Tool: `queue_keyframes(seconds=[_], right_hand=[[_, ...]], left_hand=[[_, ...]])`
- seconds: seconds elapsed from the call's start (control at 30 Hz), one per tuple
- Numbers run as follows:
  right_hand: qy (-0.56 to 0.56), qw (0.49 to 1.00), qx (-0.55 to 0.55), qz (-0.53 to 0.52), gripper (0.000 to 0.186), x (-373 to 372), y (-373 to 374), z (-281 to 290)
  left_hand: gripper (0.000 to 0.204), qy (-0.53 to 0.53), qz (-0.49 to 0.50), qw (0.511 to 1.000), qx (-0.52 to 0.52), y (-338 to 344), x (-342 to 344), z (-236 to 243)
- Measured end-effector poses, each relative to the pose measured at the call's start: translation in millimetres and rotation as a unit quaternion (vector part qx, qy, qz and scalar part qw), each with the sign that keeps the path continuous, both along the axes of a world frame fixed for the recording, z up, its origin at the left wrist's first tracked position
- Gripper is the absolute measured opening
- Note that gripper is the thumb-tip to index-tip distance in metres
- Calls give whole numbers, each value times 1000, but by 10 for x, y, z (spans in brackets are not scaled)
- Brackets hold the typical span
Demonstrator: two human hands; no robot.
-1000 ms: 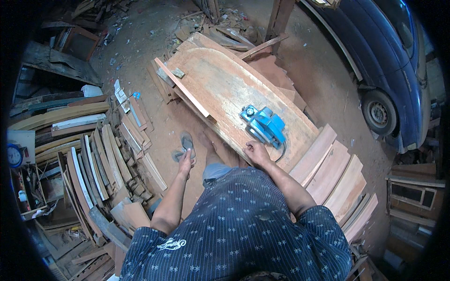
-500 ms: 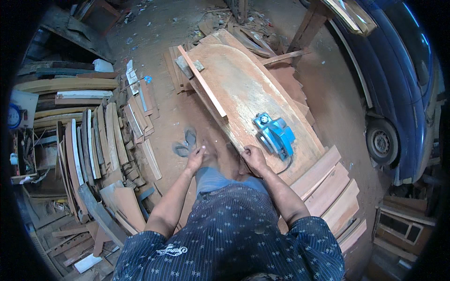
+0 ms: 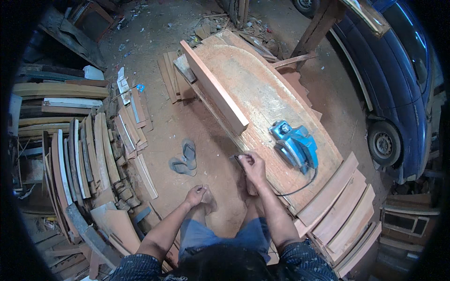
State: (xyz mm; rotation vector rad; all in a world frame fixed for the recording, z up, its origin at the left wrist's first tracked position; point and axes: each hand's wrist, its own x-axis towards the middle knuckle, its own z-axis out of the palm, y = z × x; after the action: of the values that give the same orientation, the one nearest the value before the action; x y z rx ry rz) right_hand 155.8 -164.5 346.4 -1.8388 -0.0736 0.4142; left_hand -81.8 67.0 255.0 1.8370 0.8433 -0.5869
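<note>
Near the middle of the head view, slightly low, the right hand (image 3: pixel 253 165) rests at the near edge of a large wooden panel (image 3: pixel 262 93), its fingers curled closed around a small dark object (image 3: pixel 236 159) too small to identify. Just right of that hand, a blue electric planer (image 3: pixel 294 144) sits on the panel's surface, and its black cord (image 3: pixel 300 187) loops from the tool's lower end back toward the right forearm.

Lower and to the left, the left hand (image 3: pixel 196 194) hangs over the dirt floor (image 3: pixel 159 47) with its fingers loosely curled; whether it holds anything cannot be told. It is apart from the panel and close to the person's bare foot (image 3: pixel 208 202).

A long wooden plank (image 3: pixel 213 88) stands on edge along the panel's left side, running from the upper middle of the frame down toward the centre. A pair of grey sandals (image 3: pixel 183 159) lies on the floor left of the right hand.

Curved wooden strips (image 3: pixel 79 154) are stacked in rows at the left of the frame. More curved boards (image 3: pixel 347 210) lie fanned out at the lower right, just beyond the panel's near end. A dark blue car (image 3: pixel 398 79) fills the upper right, one wheel (image 3: pixel 383 145) showing.
</note>
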Motion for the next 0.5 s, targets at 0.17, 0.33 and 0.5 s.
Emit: queue_keyframes(seconds=[0.17, 0.33, 0.5], right_hand=[[18, 998, 13, 56, 28, -556, 284, -843], [-19, 993, 21, 111, 31, -617, 462, -2088], [-51, 986, 7, 160, 32, -485, 443, -3012]], left_hand=[[65, -11, -40, 999, 4, 141, -57, -1046], [65, -59, -124, 990, 30, 269, 266, -2207], [70, -71, -253, 958, 110, 416, 419, -3299]])
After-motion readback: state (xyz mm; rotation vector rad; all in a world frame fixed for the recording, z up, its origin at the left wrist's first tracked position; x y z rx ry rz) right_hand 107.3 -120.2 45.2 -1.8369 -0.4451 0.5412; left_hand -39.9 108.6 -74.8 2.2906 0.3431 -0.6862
